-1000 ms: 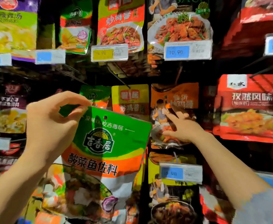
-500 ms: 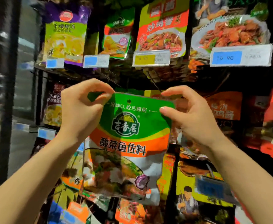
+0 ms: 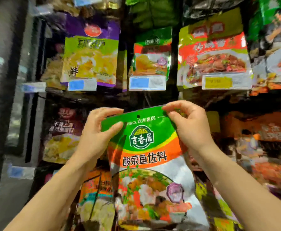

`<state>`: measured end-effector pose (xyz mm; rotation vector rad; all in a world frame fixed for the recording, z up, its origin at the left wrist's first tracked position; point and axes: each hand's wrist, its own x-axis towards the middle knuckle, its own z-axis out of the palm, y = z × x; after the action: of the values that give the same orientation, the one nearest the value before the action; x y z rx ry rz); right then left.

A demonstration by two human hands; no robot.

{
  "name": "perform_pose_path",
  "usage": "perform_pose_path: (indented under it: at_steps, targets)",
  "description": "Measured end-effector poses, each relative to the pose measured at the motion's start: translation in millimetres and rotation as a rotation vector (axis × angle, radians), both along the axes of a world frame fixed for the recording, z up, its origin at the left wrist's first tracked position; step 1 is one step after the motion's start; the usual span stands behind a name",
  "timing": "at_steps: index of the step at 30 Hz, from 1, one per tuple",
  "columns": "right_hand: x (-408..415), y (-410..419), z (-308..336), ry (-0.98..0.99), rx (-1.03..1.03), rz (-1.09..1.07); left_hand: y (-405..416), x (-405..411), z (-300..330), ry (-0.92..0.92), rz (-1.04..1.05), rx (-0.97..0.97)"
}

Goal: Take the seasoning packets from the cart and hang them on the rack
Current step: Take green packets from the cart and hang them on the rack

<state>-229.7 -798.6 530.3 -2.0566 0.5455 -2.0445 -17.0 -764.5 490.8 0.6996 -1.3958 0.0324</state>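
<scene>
Seasoning packet (image 3: 146, 157): green, orange and white pouch, held upright in front of the rack (image 3: 174, 100), at its middle tier, not yet on a peg. Round hang hole (image 3: 138, 116) near the pouch's top edge, centred, unobstructed.

Rack: dark frame with several tiers of hanging goods; much of it is motion-blurred. Upper tier, left to right: purple packet (image 3: 93, 52), green packet (image 3: 152, 52), orange-red packet (image 3: 214, 52), each with a price tag below; blue tag (image 3: 147, 82) under the green one. The peg meant for the held pouch cannot be made out; the space behind its top edge is dark.

Left hand (image 3: 96, 137): pinching the pouch's top left corner, thumb in front, fingers behind. Grip closed on the pouch.

Right hand (image 3: 189, 129): pinching the top right corner the same way, closed on the pouch.

Handling note (judgement): the step in hand is threading the hole onto a peg. Keep the top edge taut between both pinches so the hole stays flat and open; keep fingers off the centre. Find the peg tip first, bring the hole level with it, push straight back along the peg, and release only once the pouch hangs. The green packet above looks like matching stock, so a like row is the probable target.
</scene>
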Motion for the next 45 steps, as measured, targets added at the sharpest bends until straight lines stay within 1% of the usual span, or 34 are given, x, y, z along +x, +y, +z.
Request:
perform_pose_path:
  at_steps: [2,4,9,11,14,16,18,20,23,27,29,33,35,36,37,39,40,41,42,43,45]
  targets:
    - [16,-8,0,-0.03,0.015,-0.048,-9,16,-4,0.065,-0.156,0.064]
    - [26,-15,0,-0.085,0.029,-0.075,-22,28,-5,0.103,-0.264,0.145]
    - [33,-22,8,-0.206,0.103,-0.07,-39,33,14,0.071,-0.304,0.191]
    - [30,-22,14,-0.261,0.122,-0.036,-47,30,25,0.07,-0.306,0.166]
    - [26,-28,25,-0.311,0.136,-0.02,-59,25,46,0.156,-0.343,0.133]
    - [24,-32,31,-0.332,0.147,-0.013,-63,22,59,0.25,-0.474,0.17]
    - [23,-39,35,-0.343,0.155,-0.026,-67,20,68,0.284,-0.551,0.193]
    - [24,-48,37,-0.34,0.188,-0.052,-71,19,72,0.28,-0.557,0.218]
    - [25,-56,40,-0.317,0.24,-0.036,-76,18,72,0.286,-0.547,0.26]
    - [25,-55,51,-0.327,0.216,-0.018,-82,23,76,0.32,-0.545,0.212]
    - [25,-60,53,-0.313,0.213,-0.042,-86,26,76,0.32,-0.543,0.211]
    - [25,-76,35,-0.239,0.282,-0.133,-96,22,62,0.27,-0.47,0.281]
    - [24,-80,25,-0.164,0.218,-0.268,-103,23,54,0.211,-0.403,0.251]
    - [24,-79,20,-0.109,0.151,-0.375,-107,25,51,0.14,-0.321,0.199]
    - [24,-77,15,-0.045,0.065,-0.501,-110,27,46,0.03,-0.181,0.122]
    - [26,-74,2,0.097,-0.174,-0.749,-114,32,32,-0.246,0.166,-0.048]
    - [29,-72,-7,0.2,-0.3,-0.84,-116,32,22,-0.383,0.292,-0.12]
    - [33,-75,-19,0.327,-0.391,-0.896,-119,31,10,-0.514,0.367,-0.173]
    - [39,-79,-30,0.458,-0.417,-0.932,-123,29,-2,-0.629,0.406,-0.201]
    - [45,-85,-41,0.568,-0.386,-0.952,-129,28,-14,-0.712,0.421,-0.196]
    - [55,-95,-52,0.682,-0.25,-0.992,-142,27,-28,-0.769,0.405,-0.111]
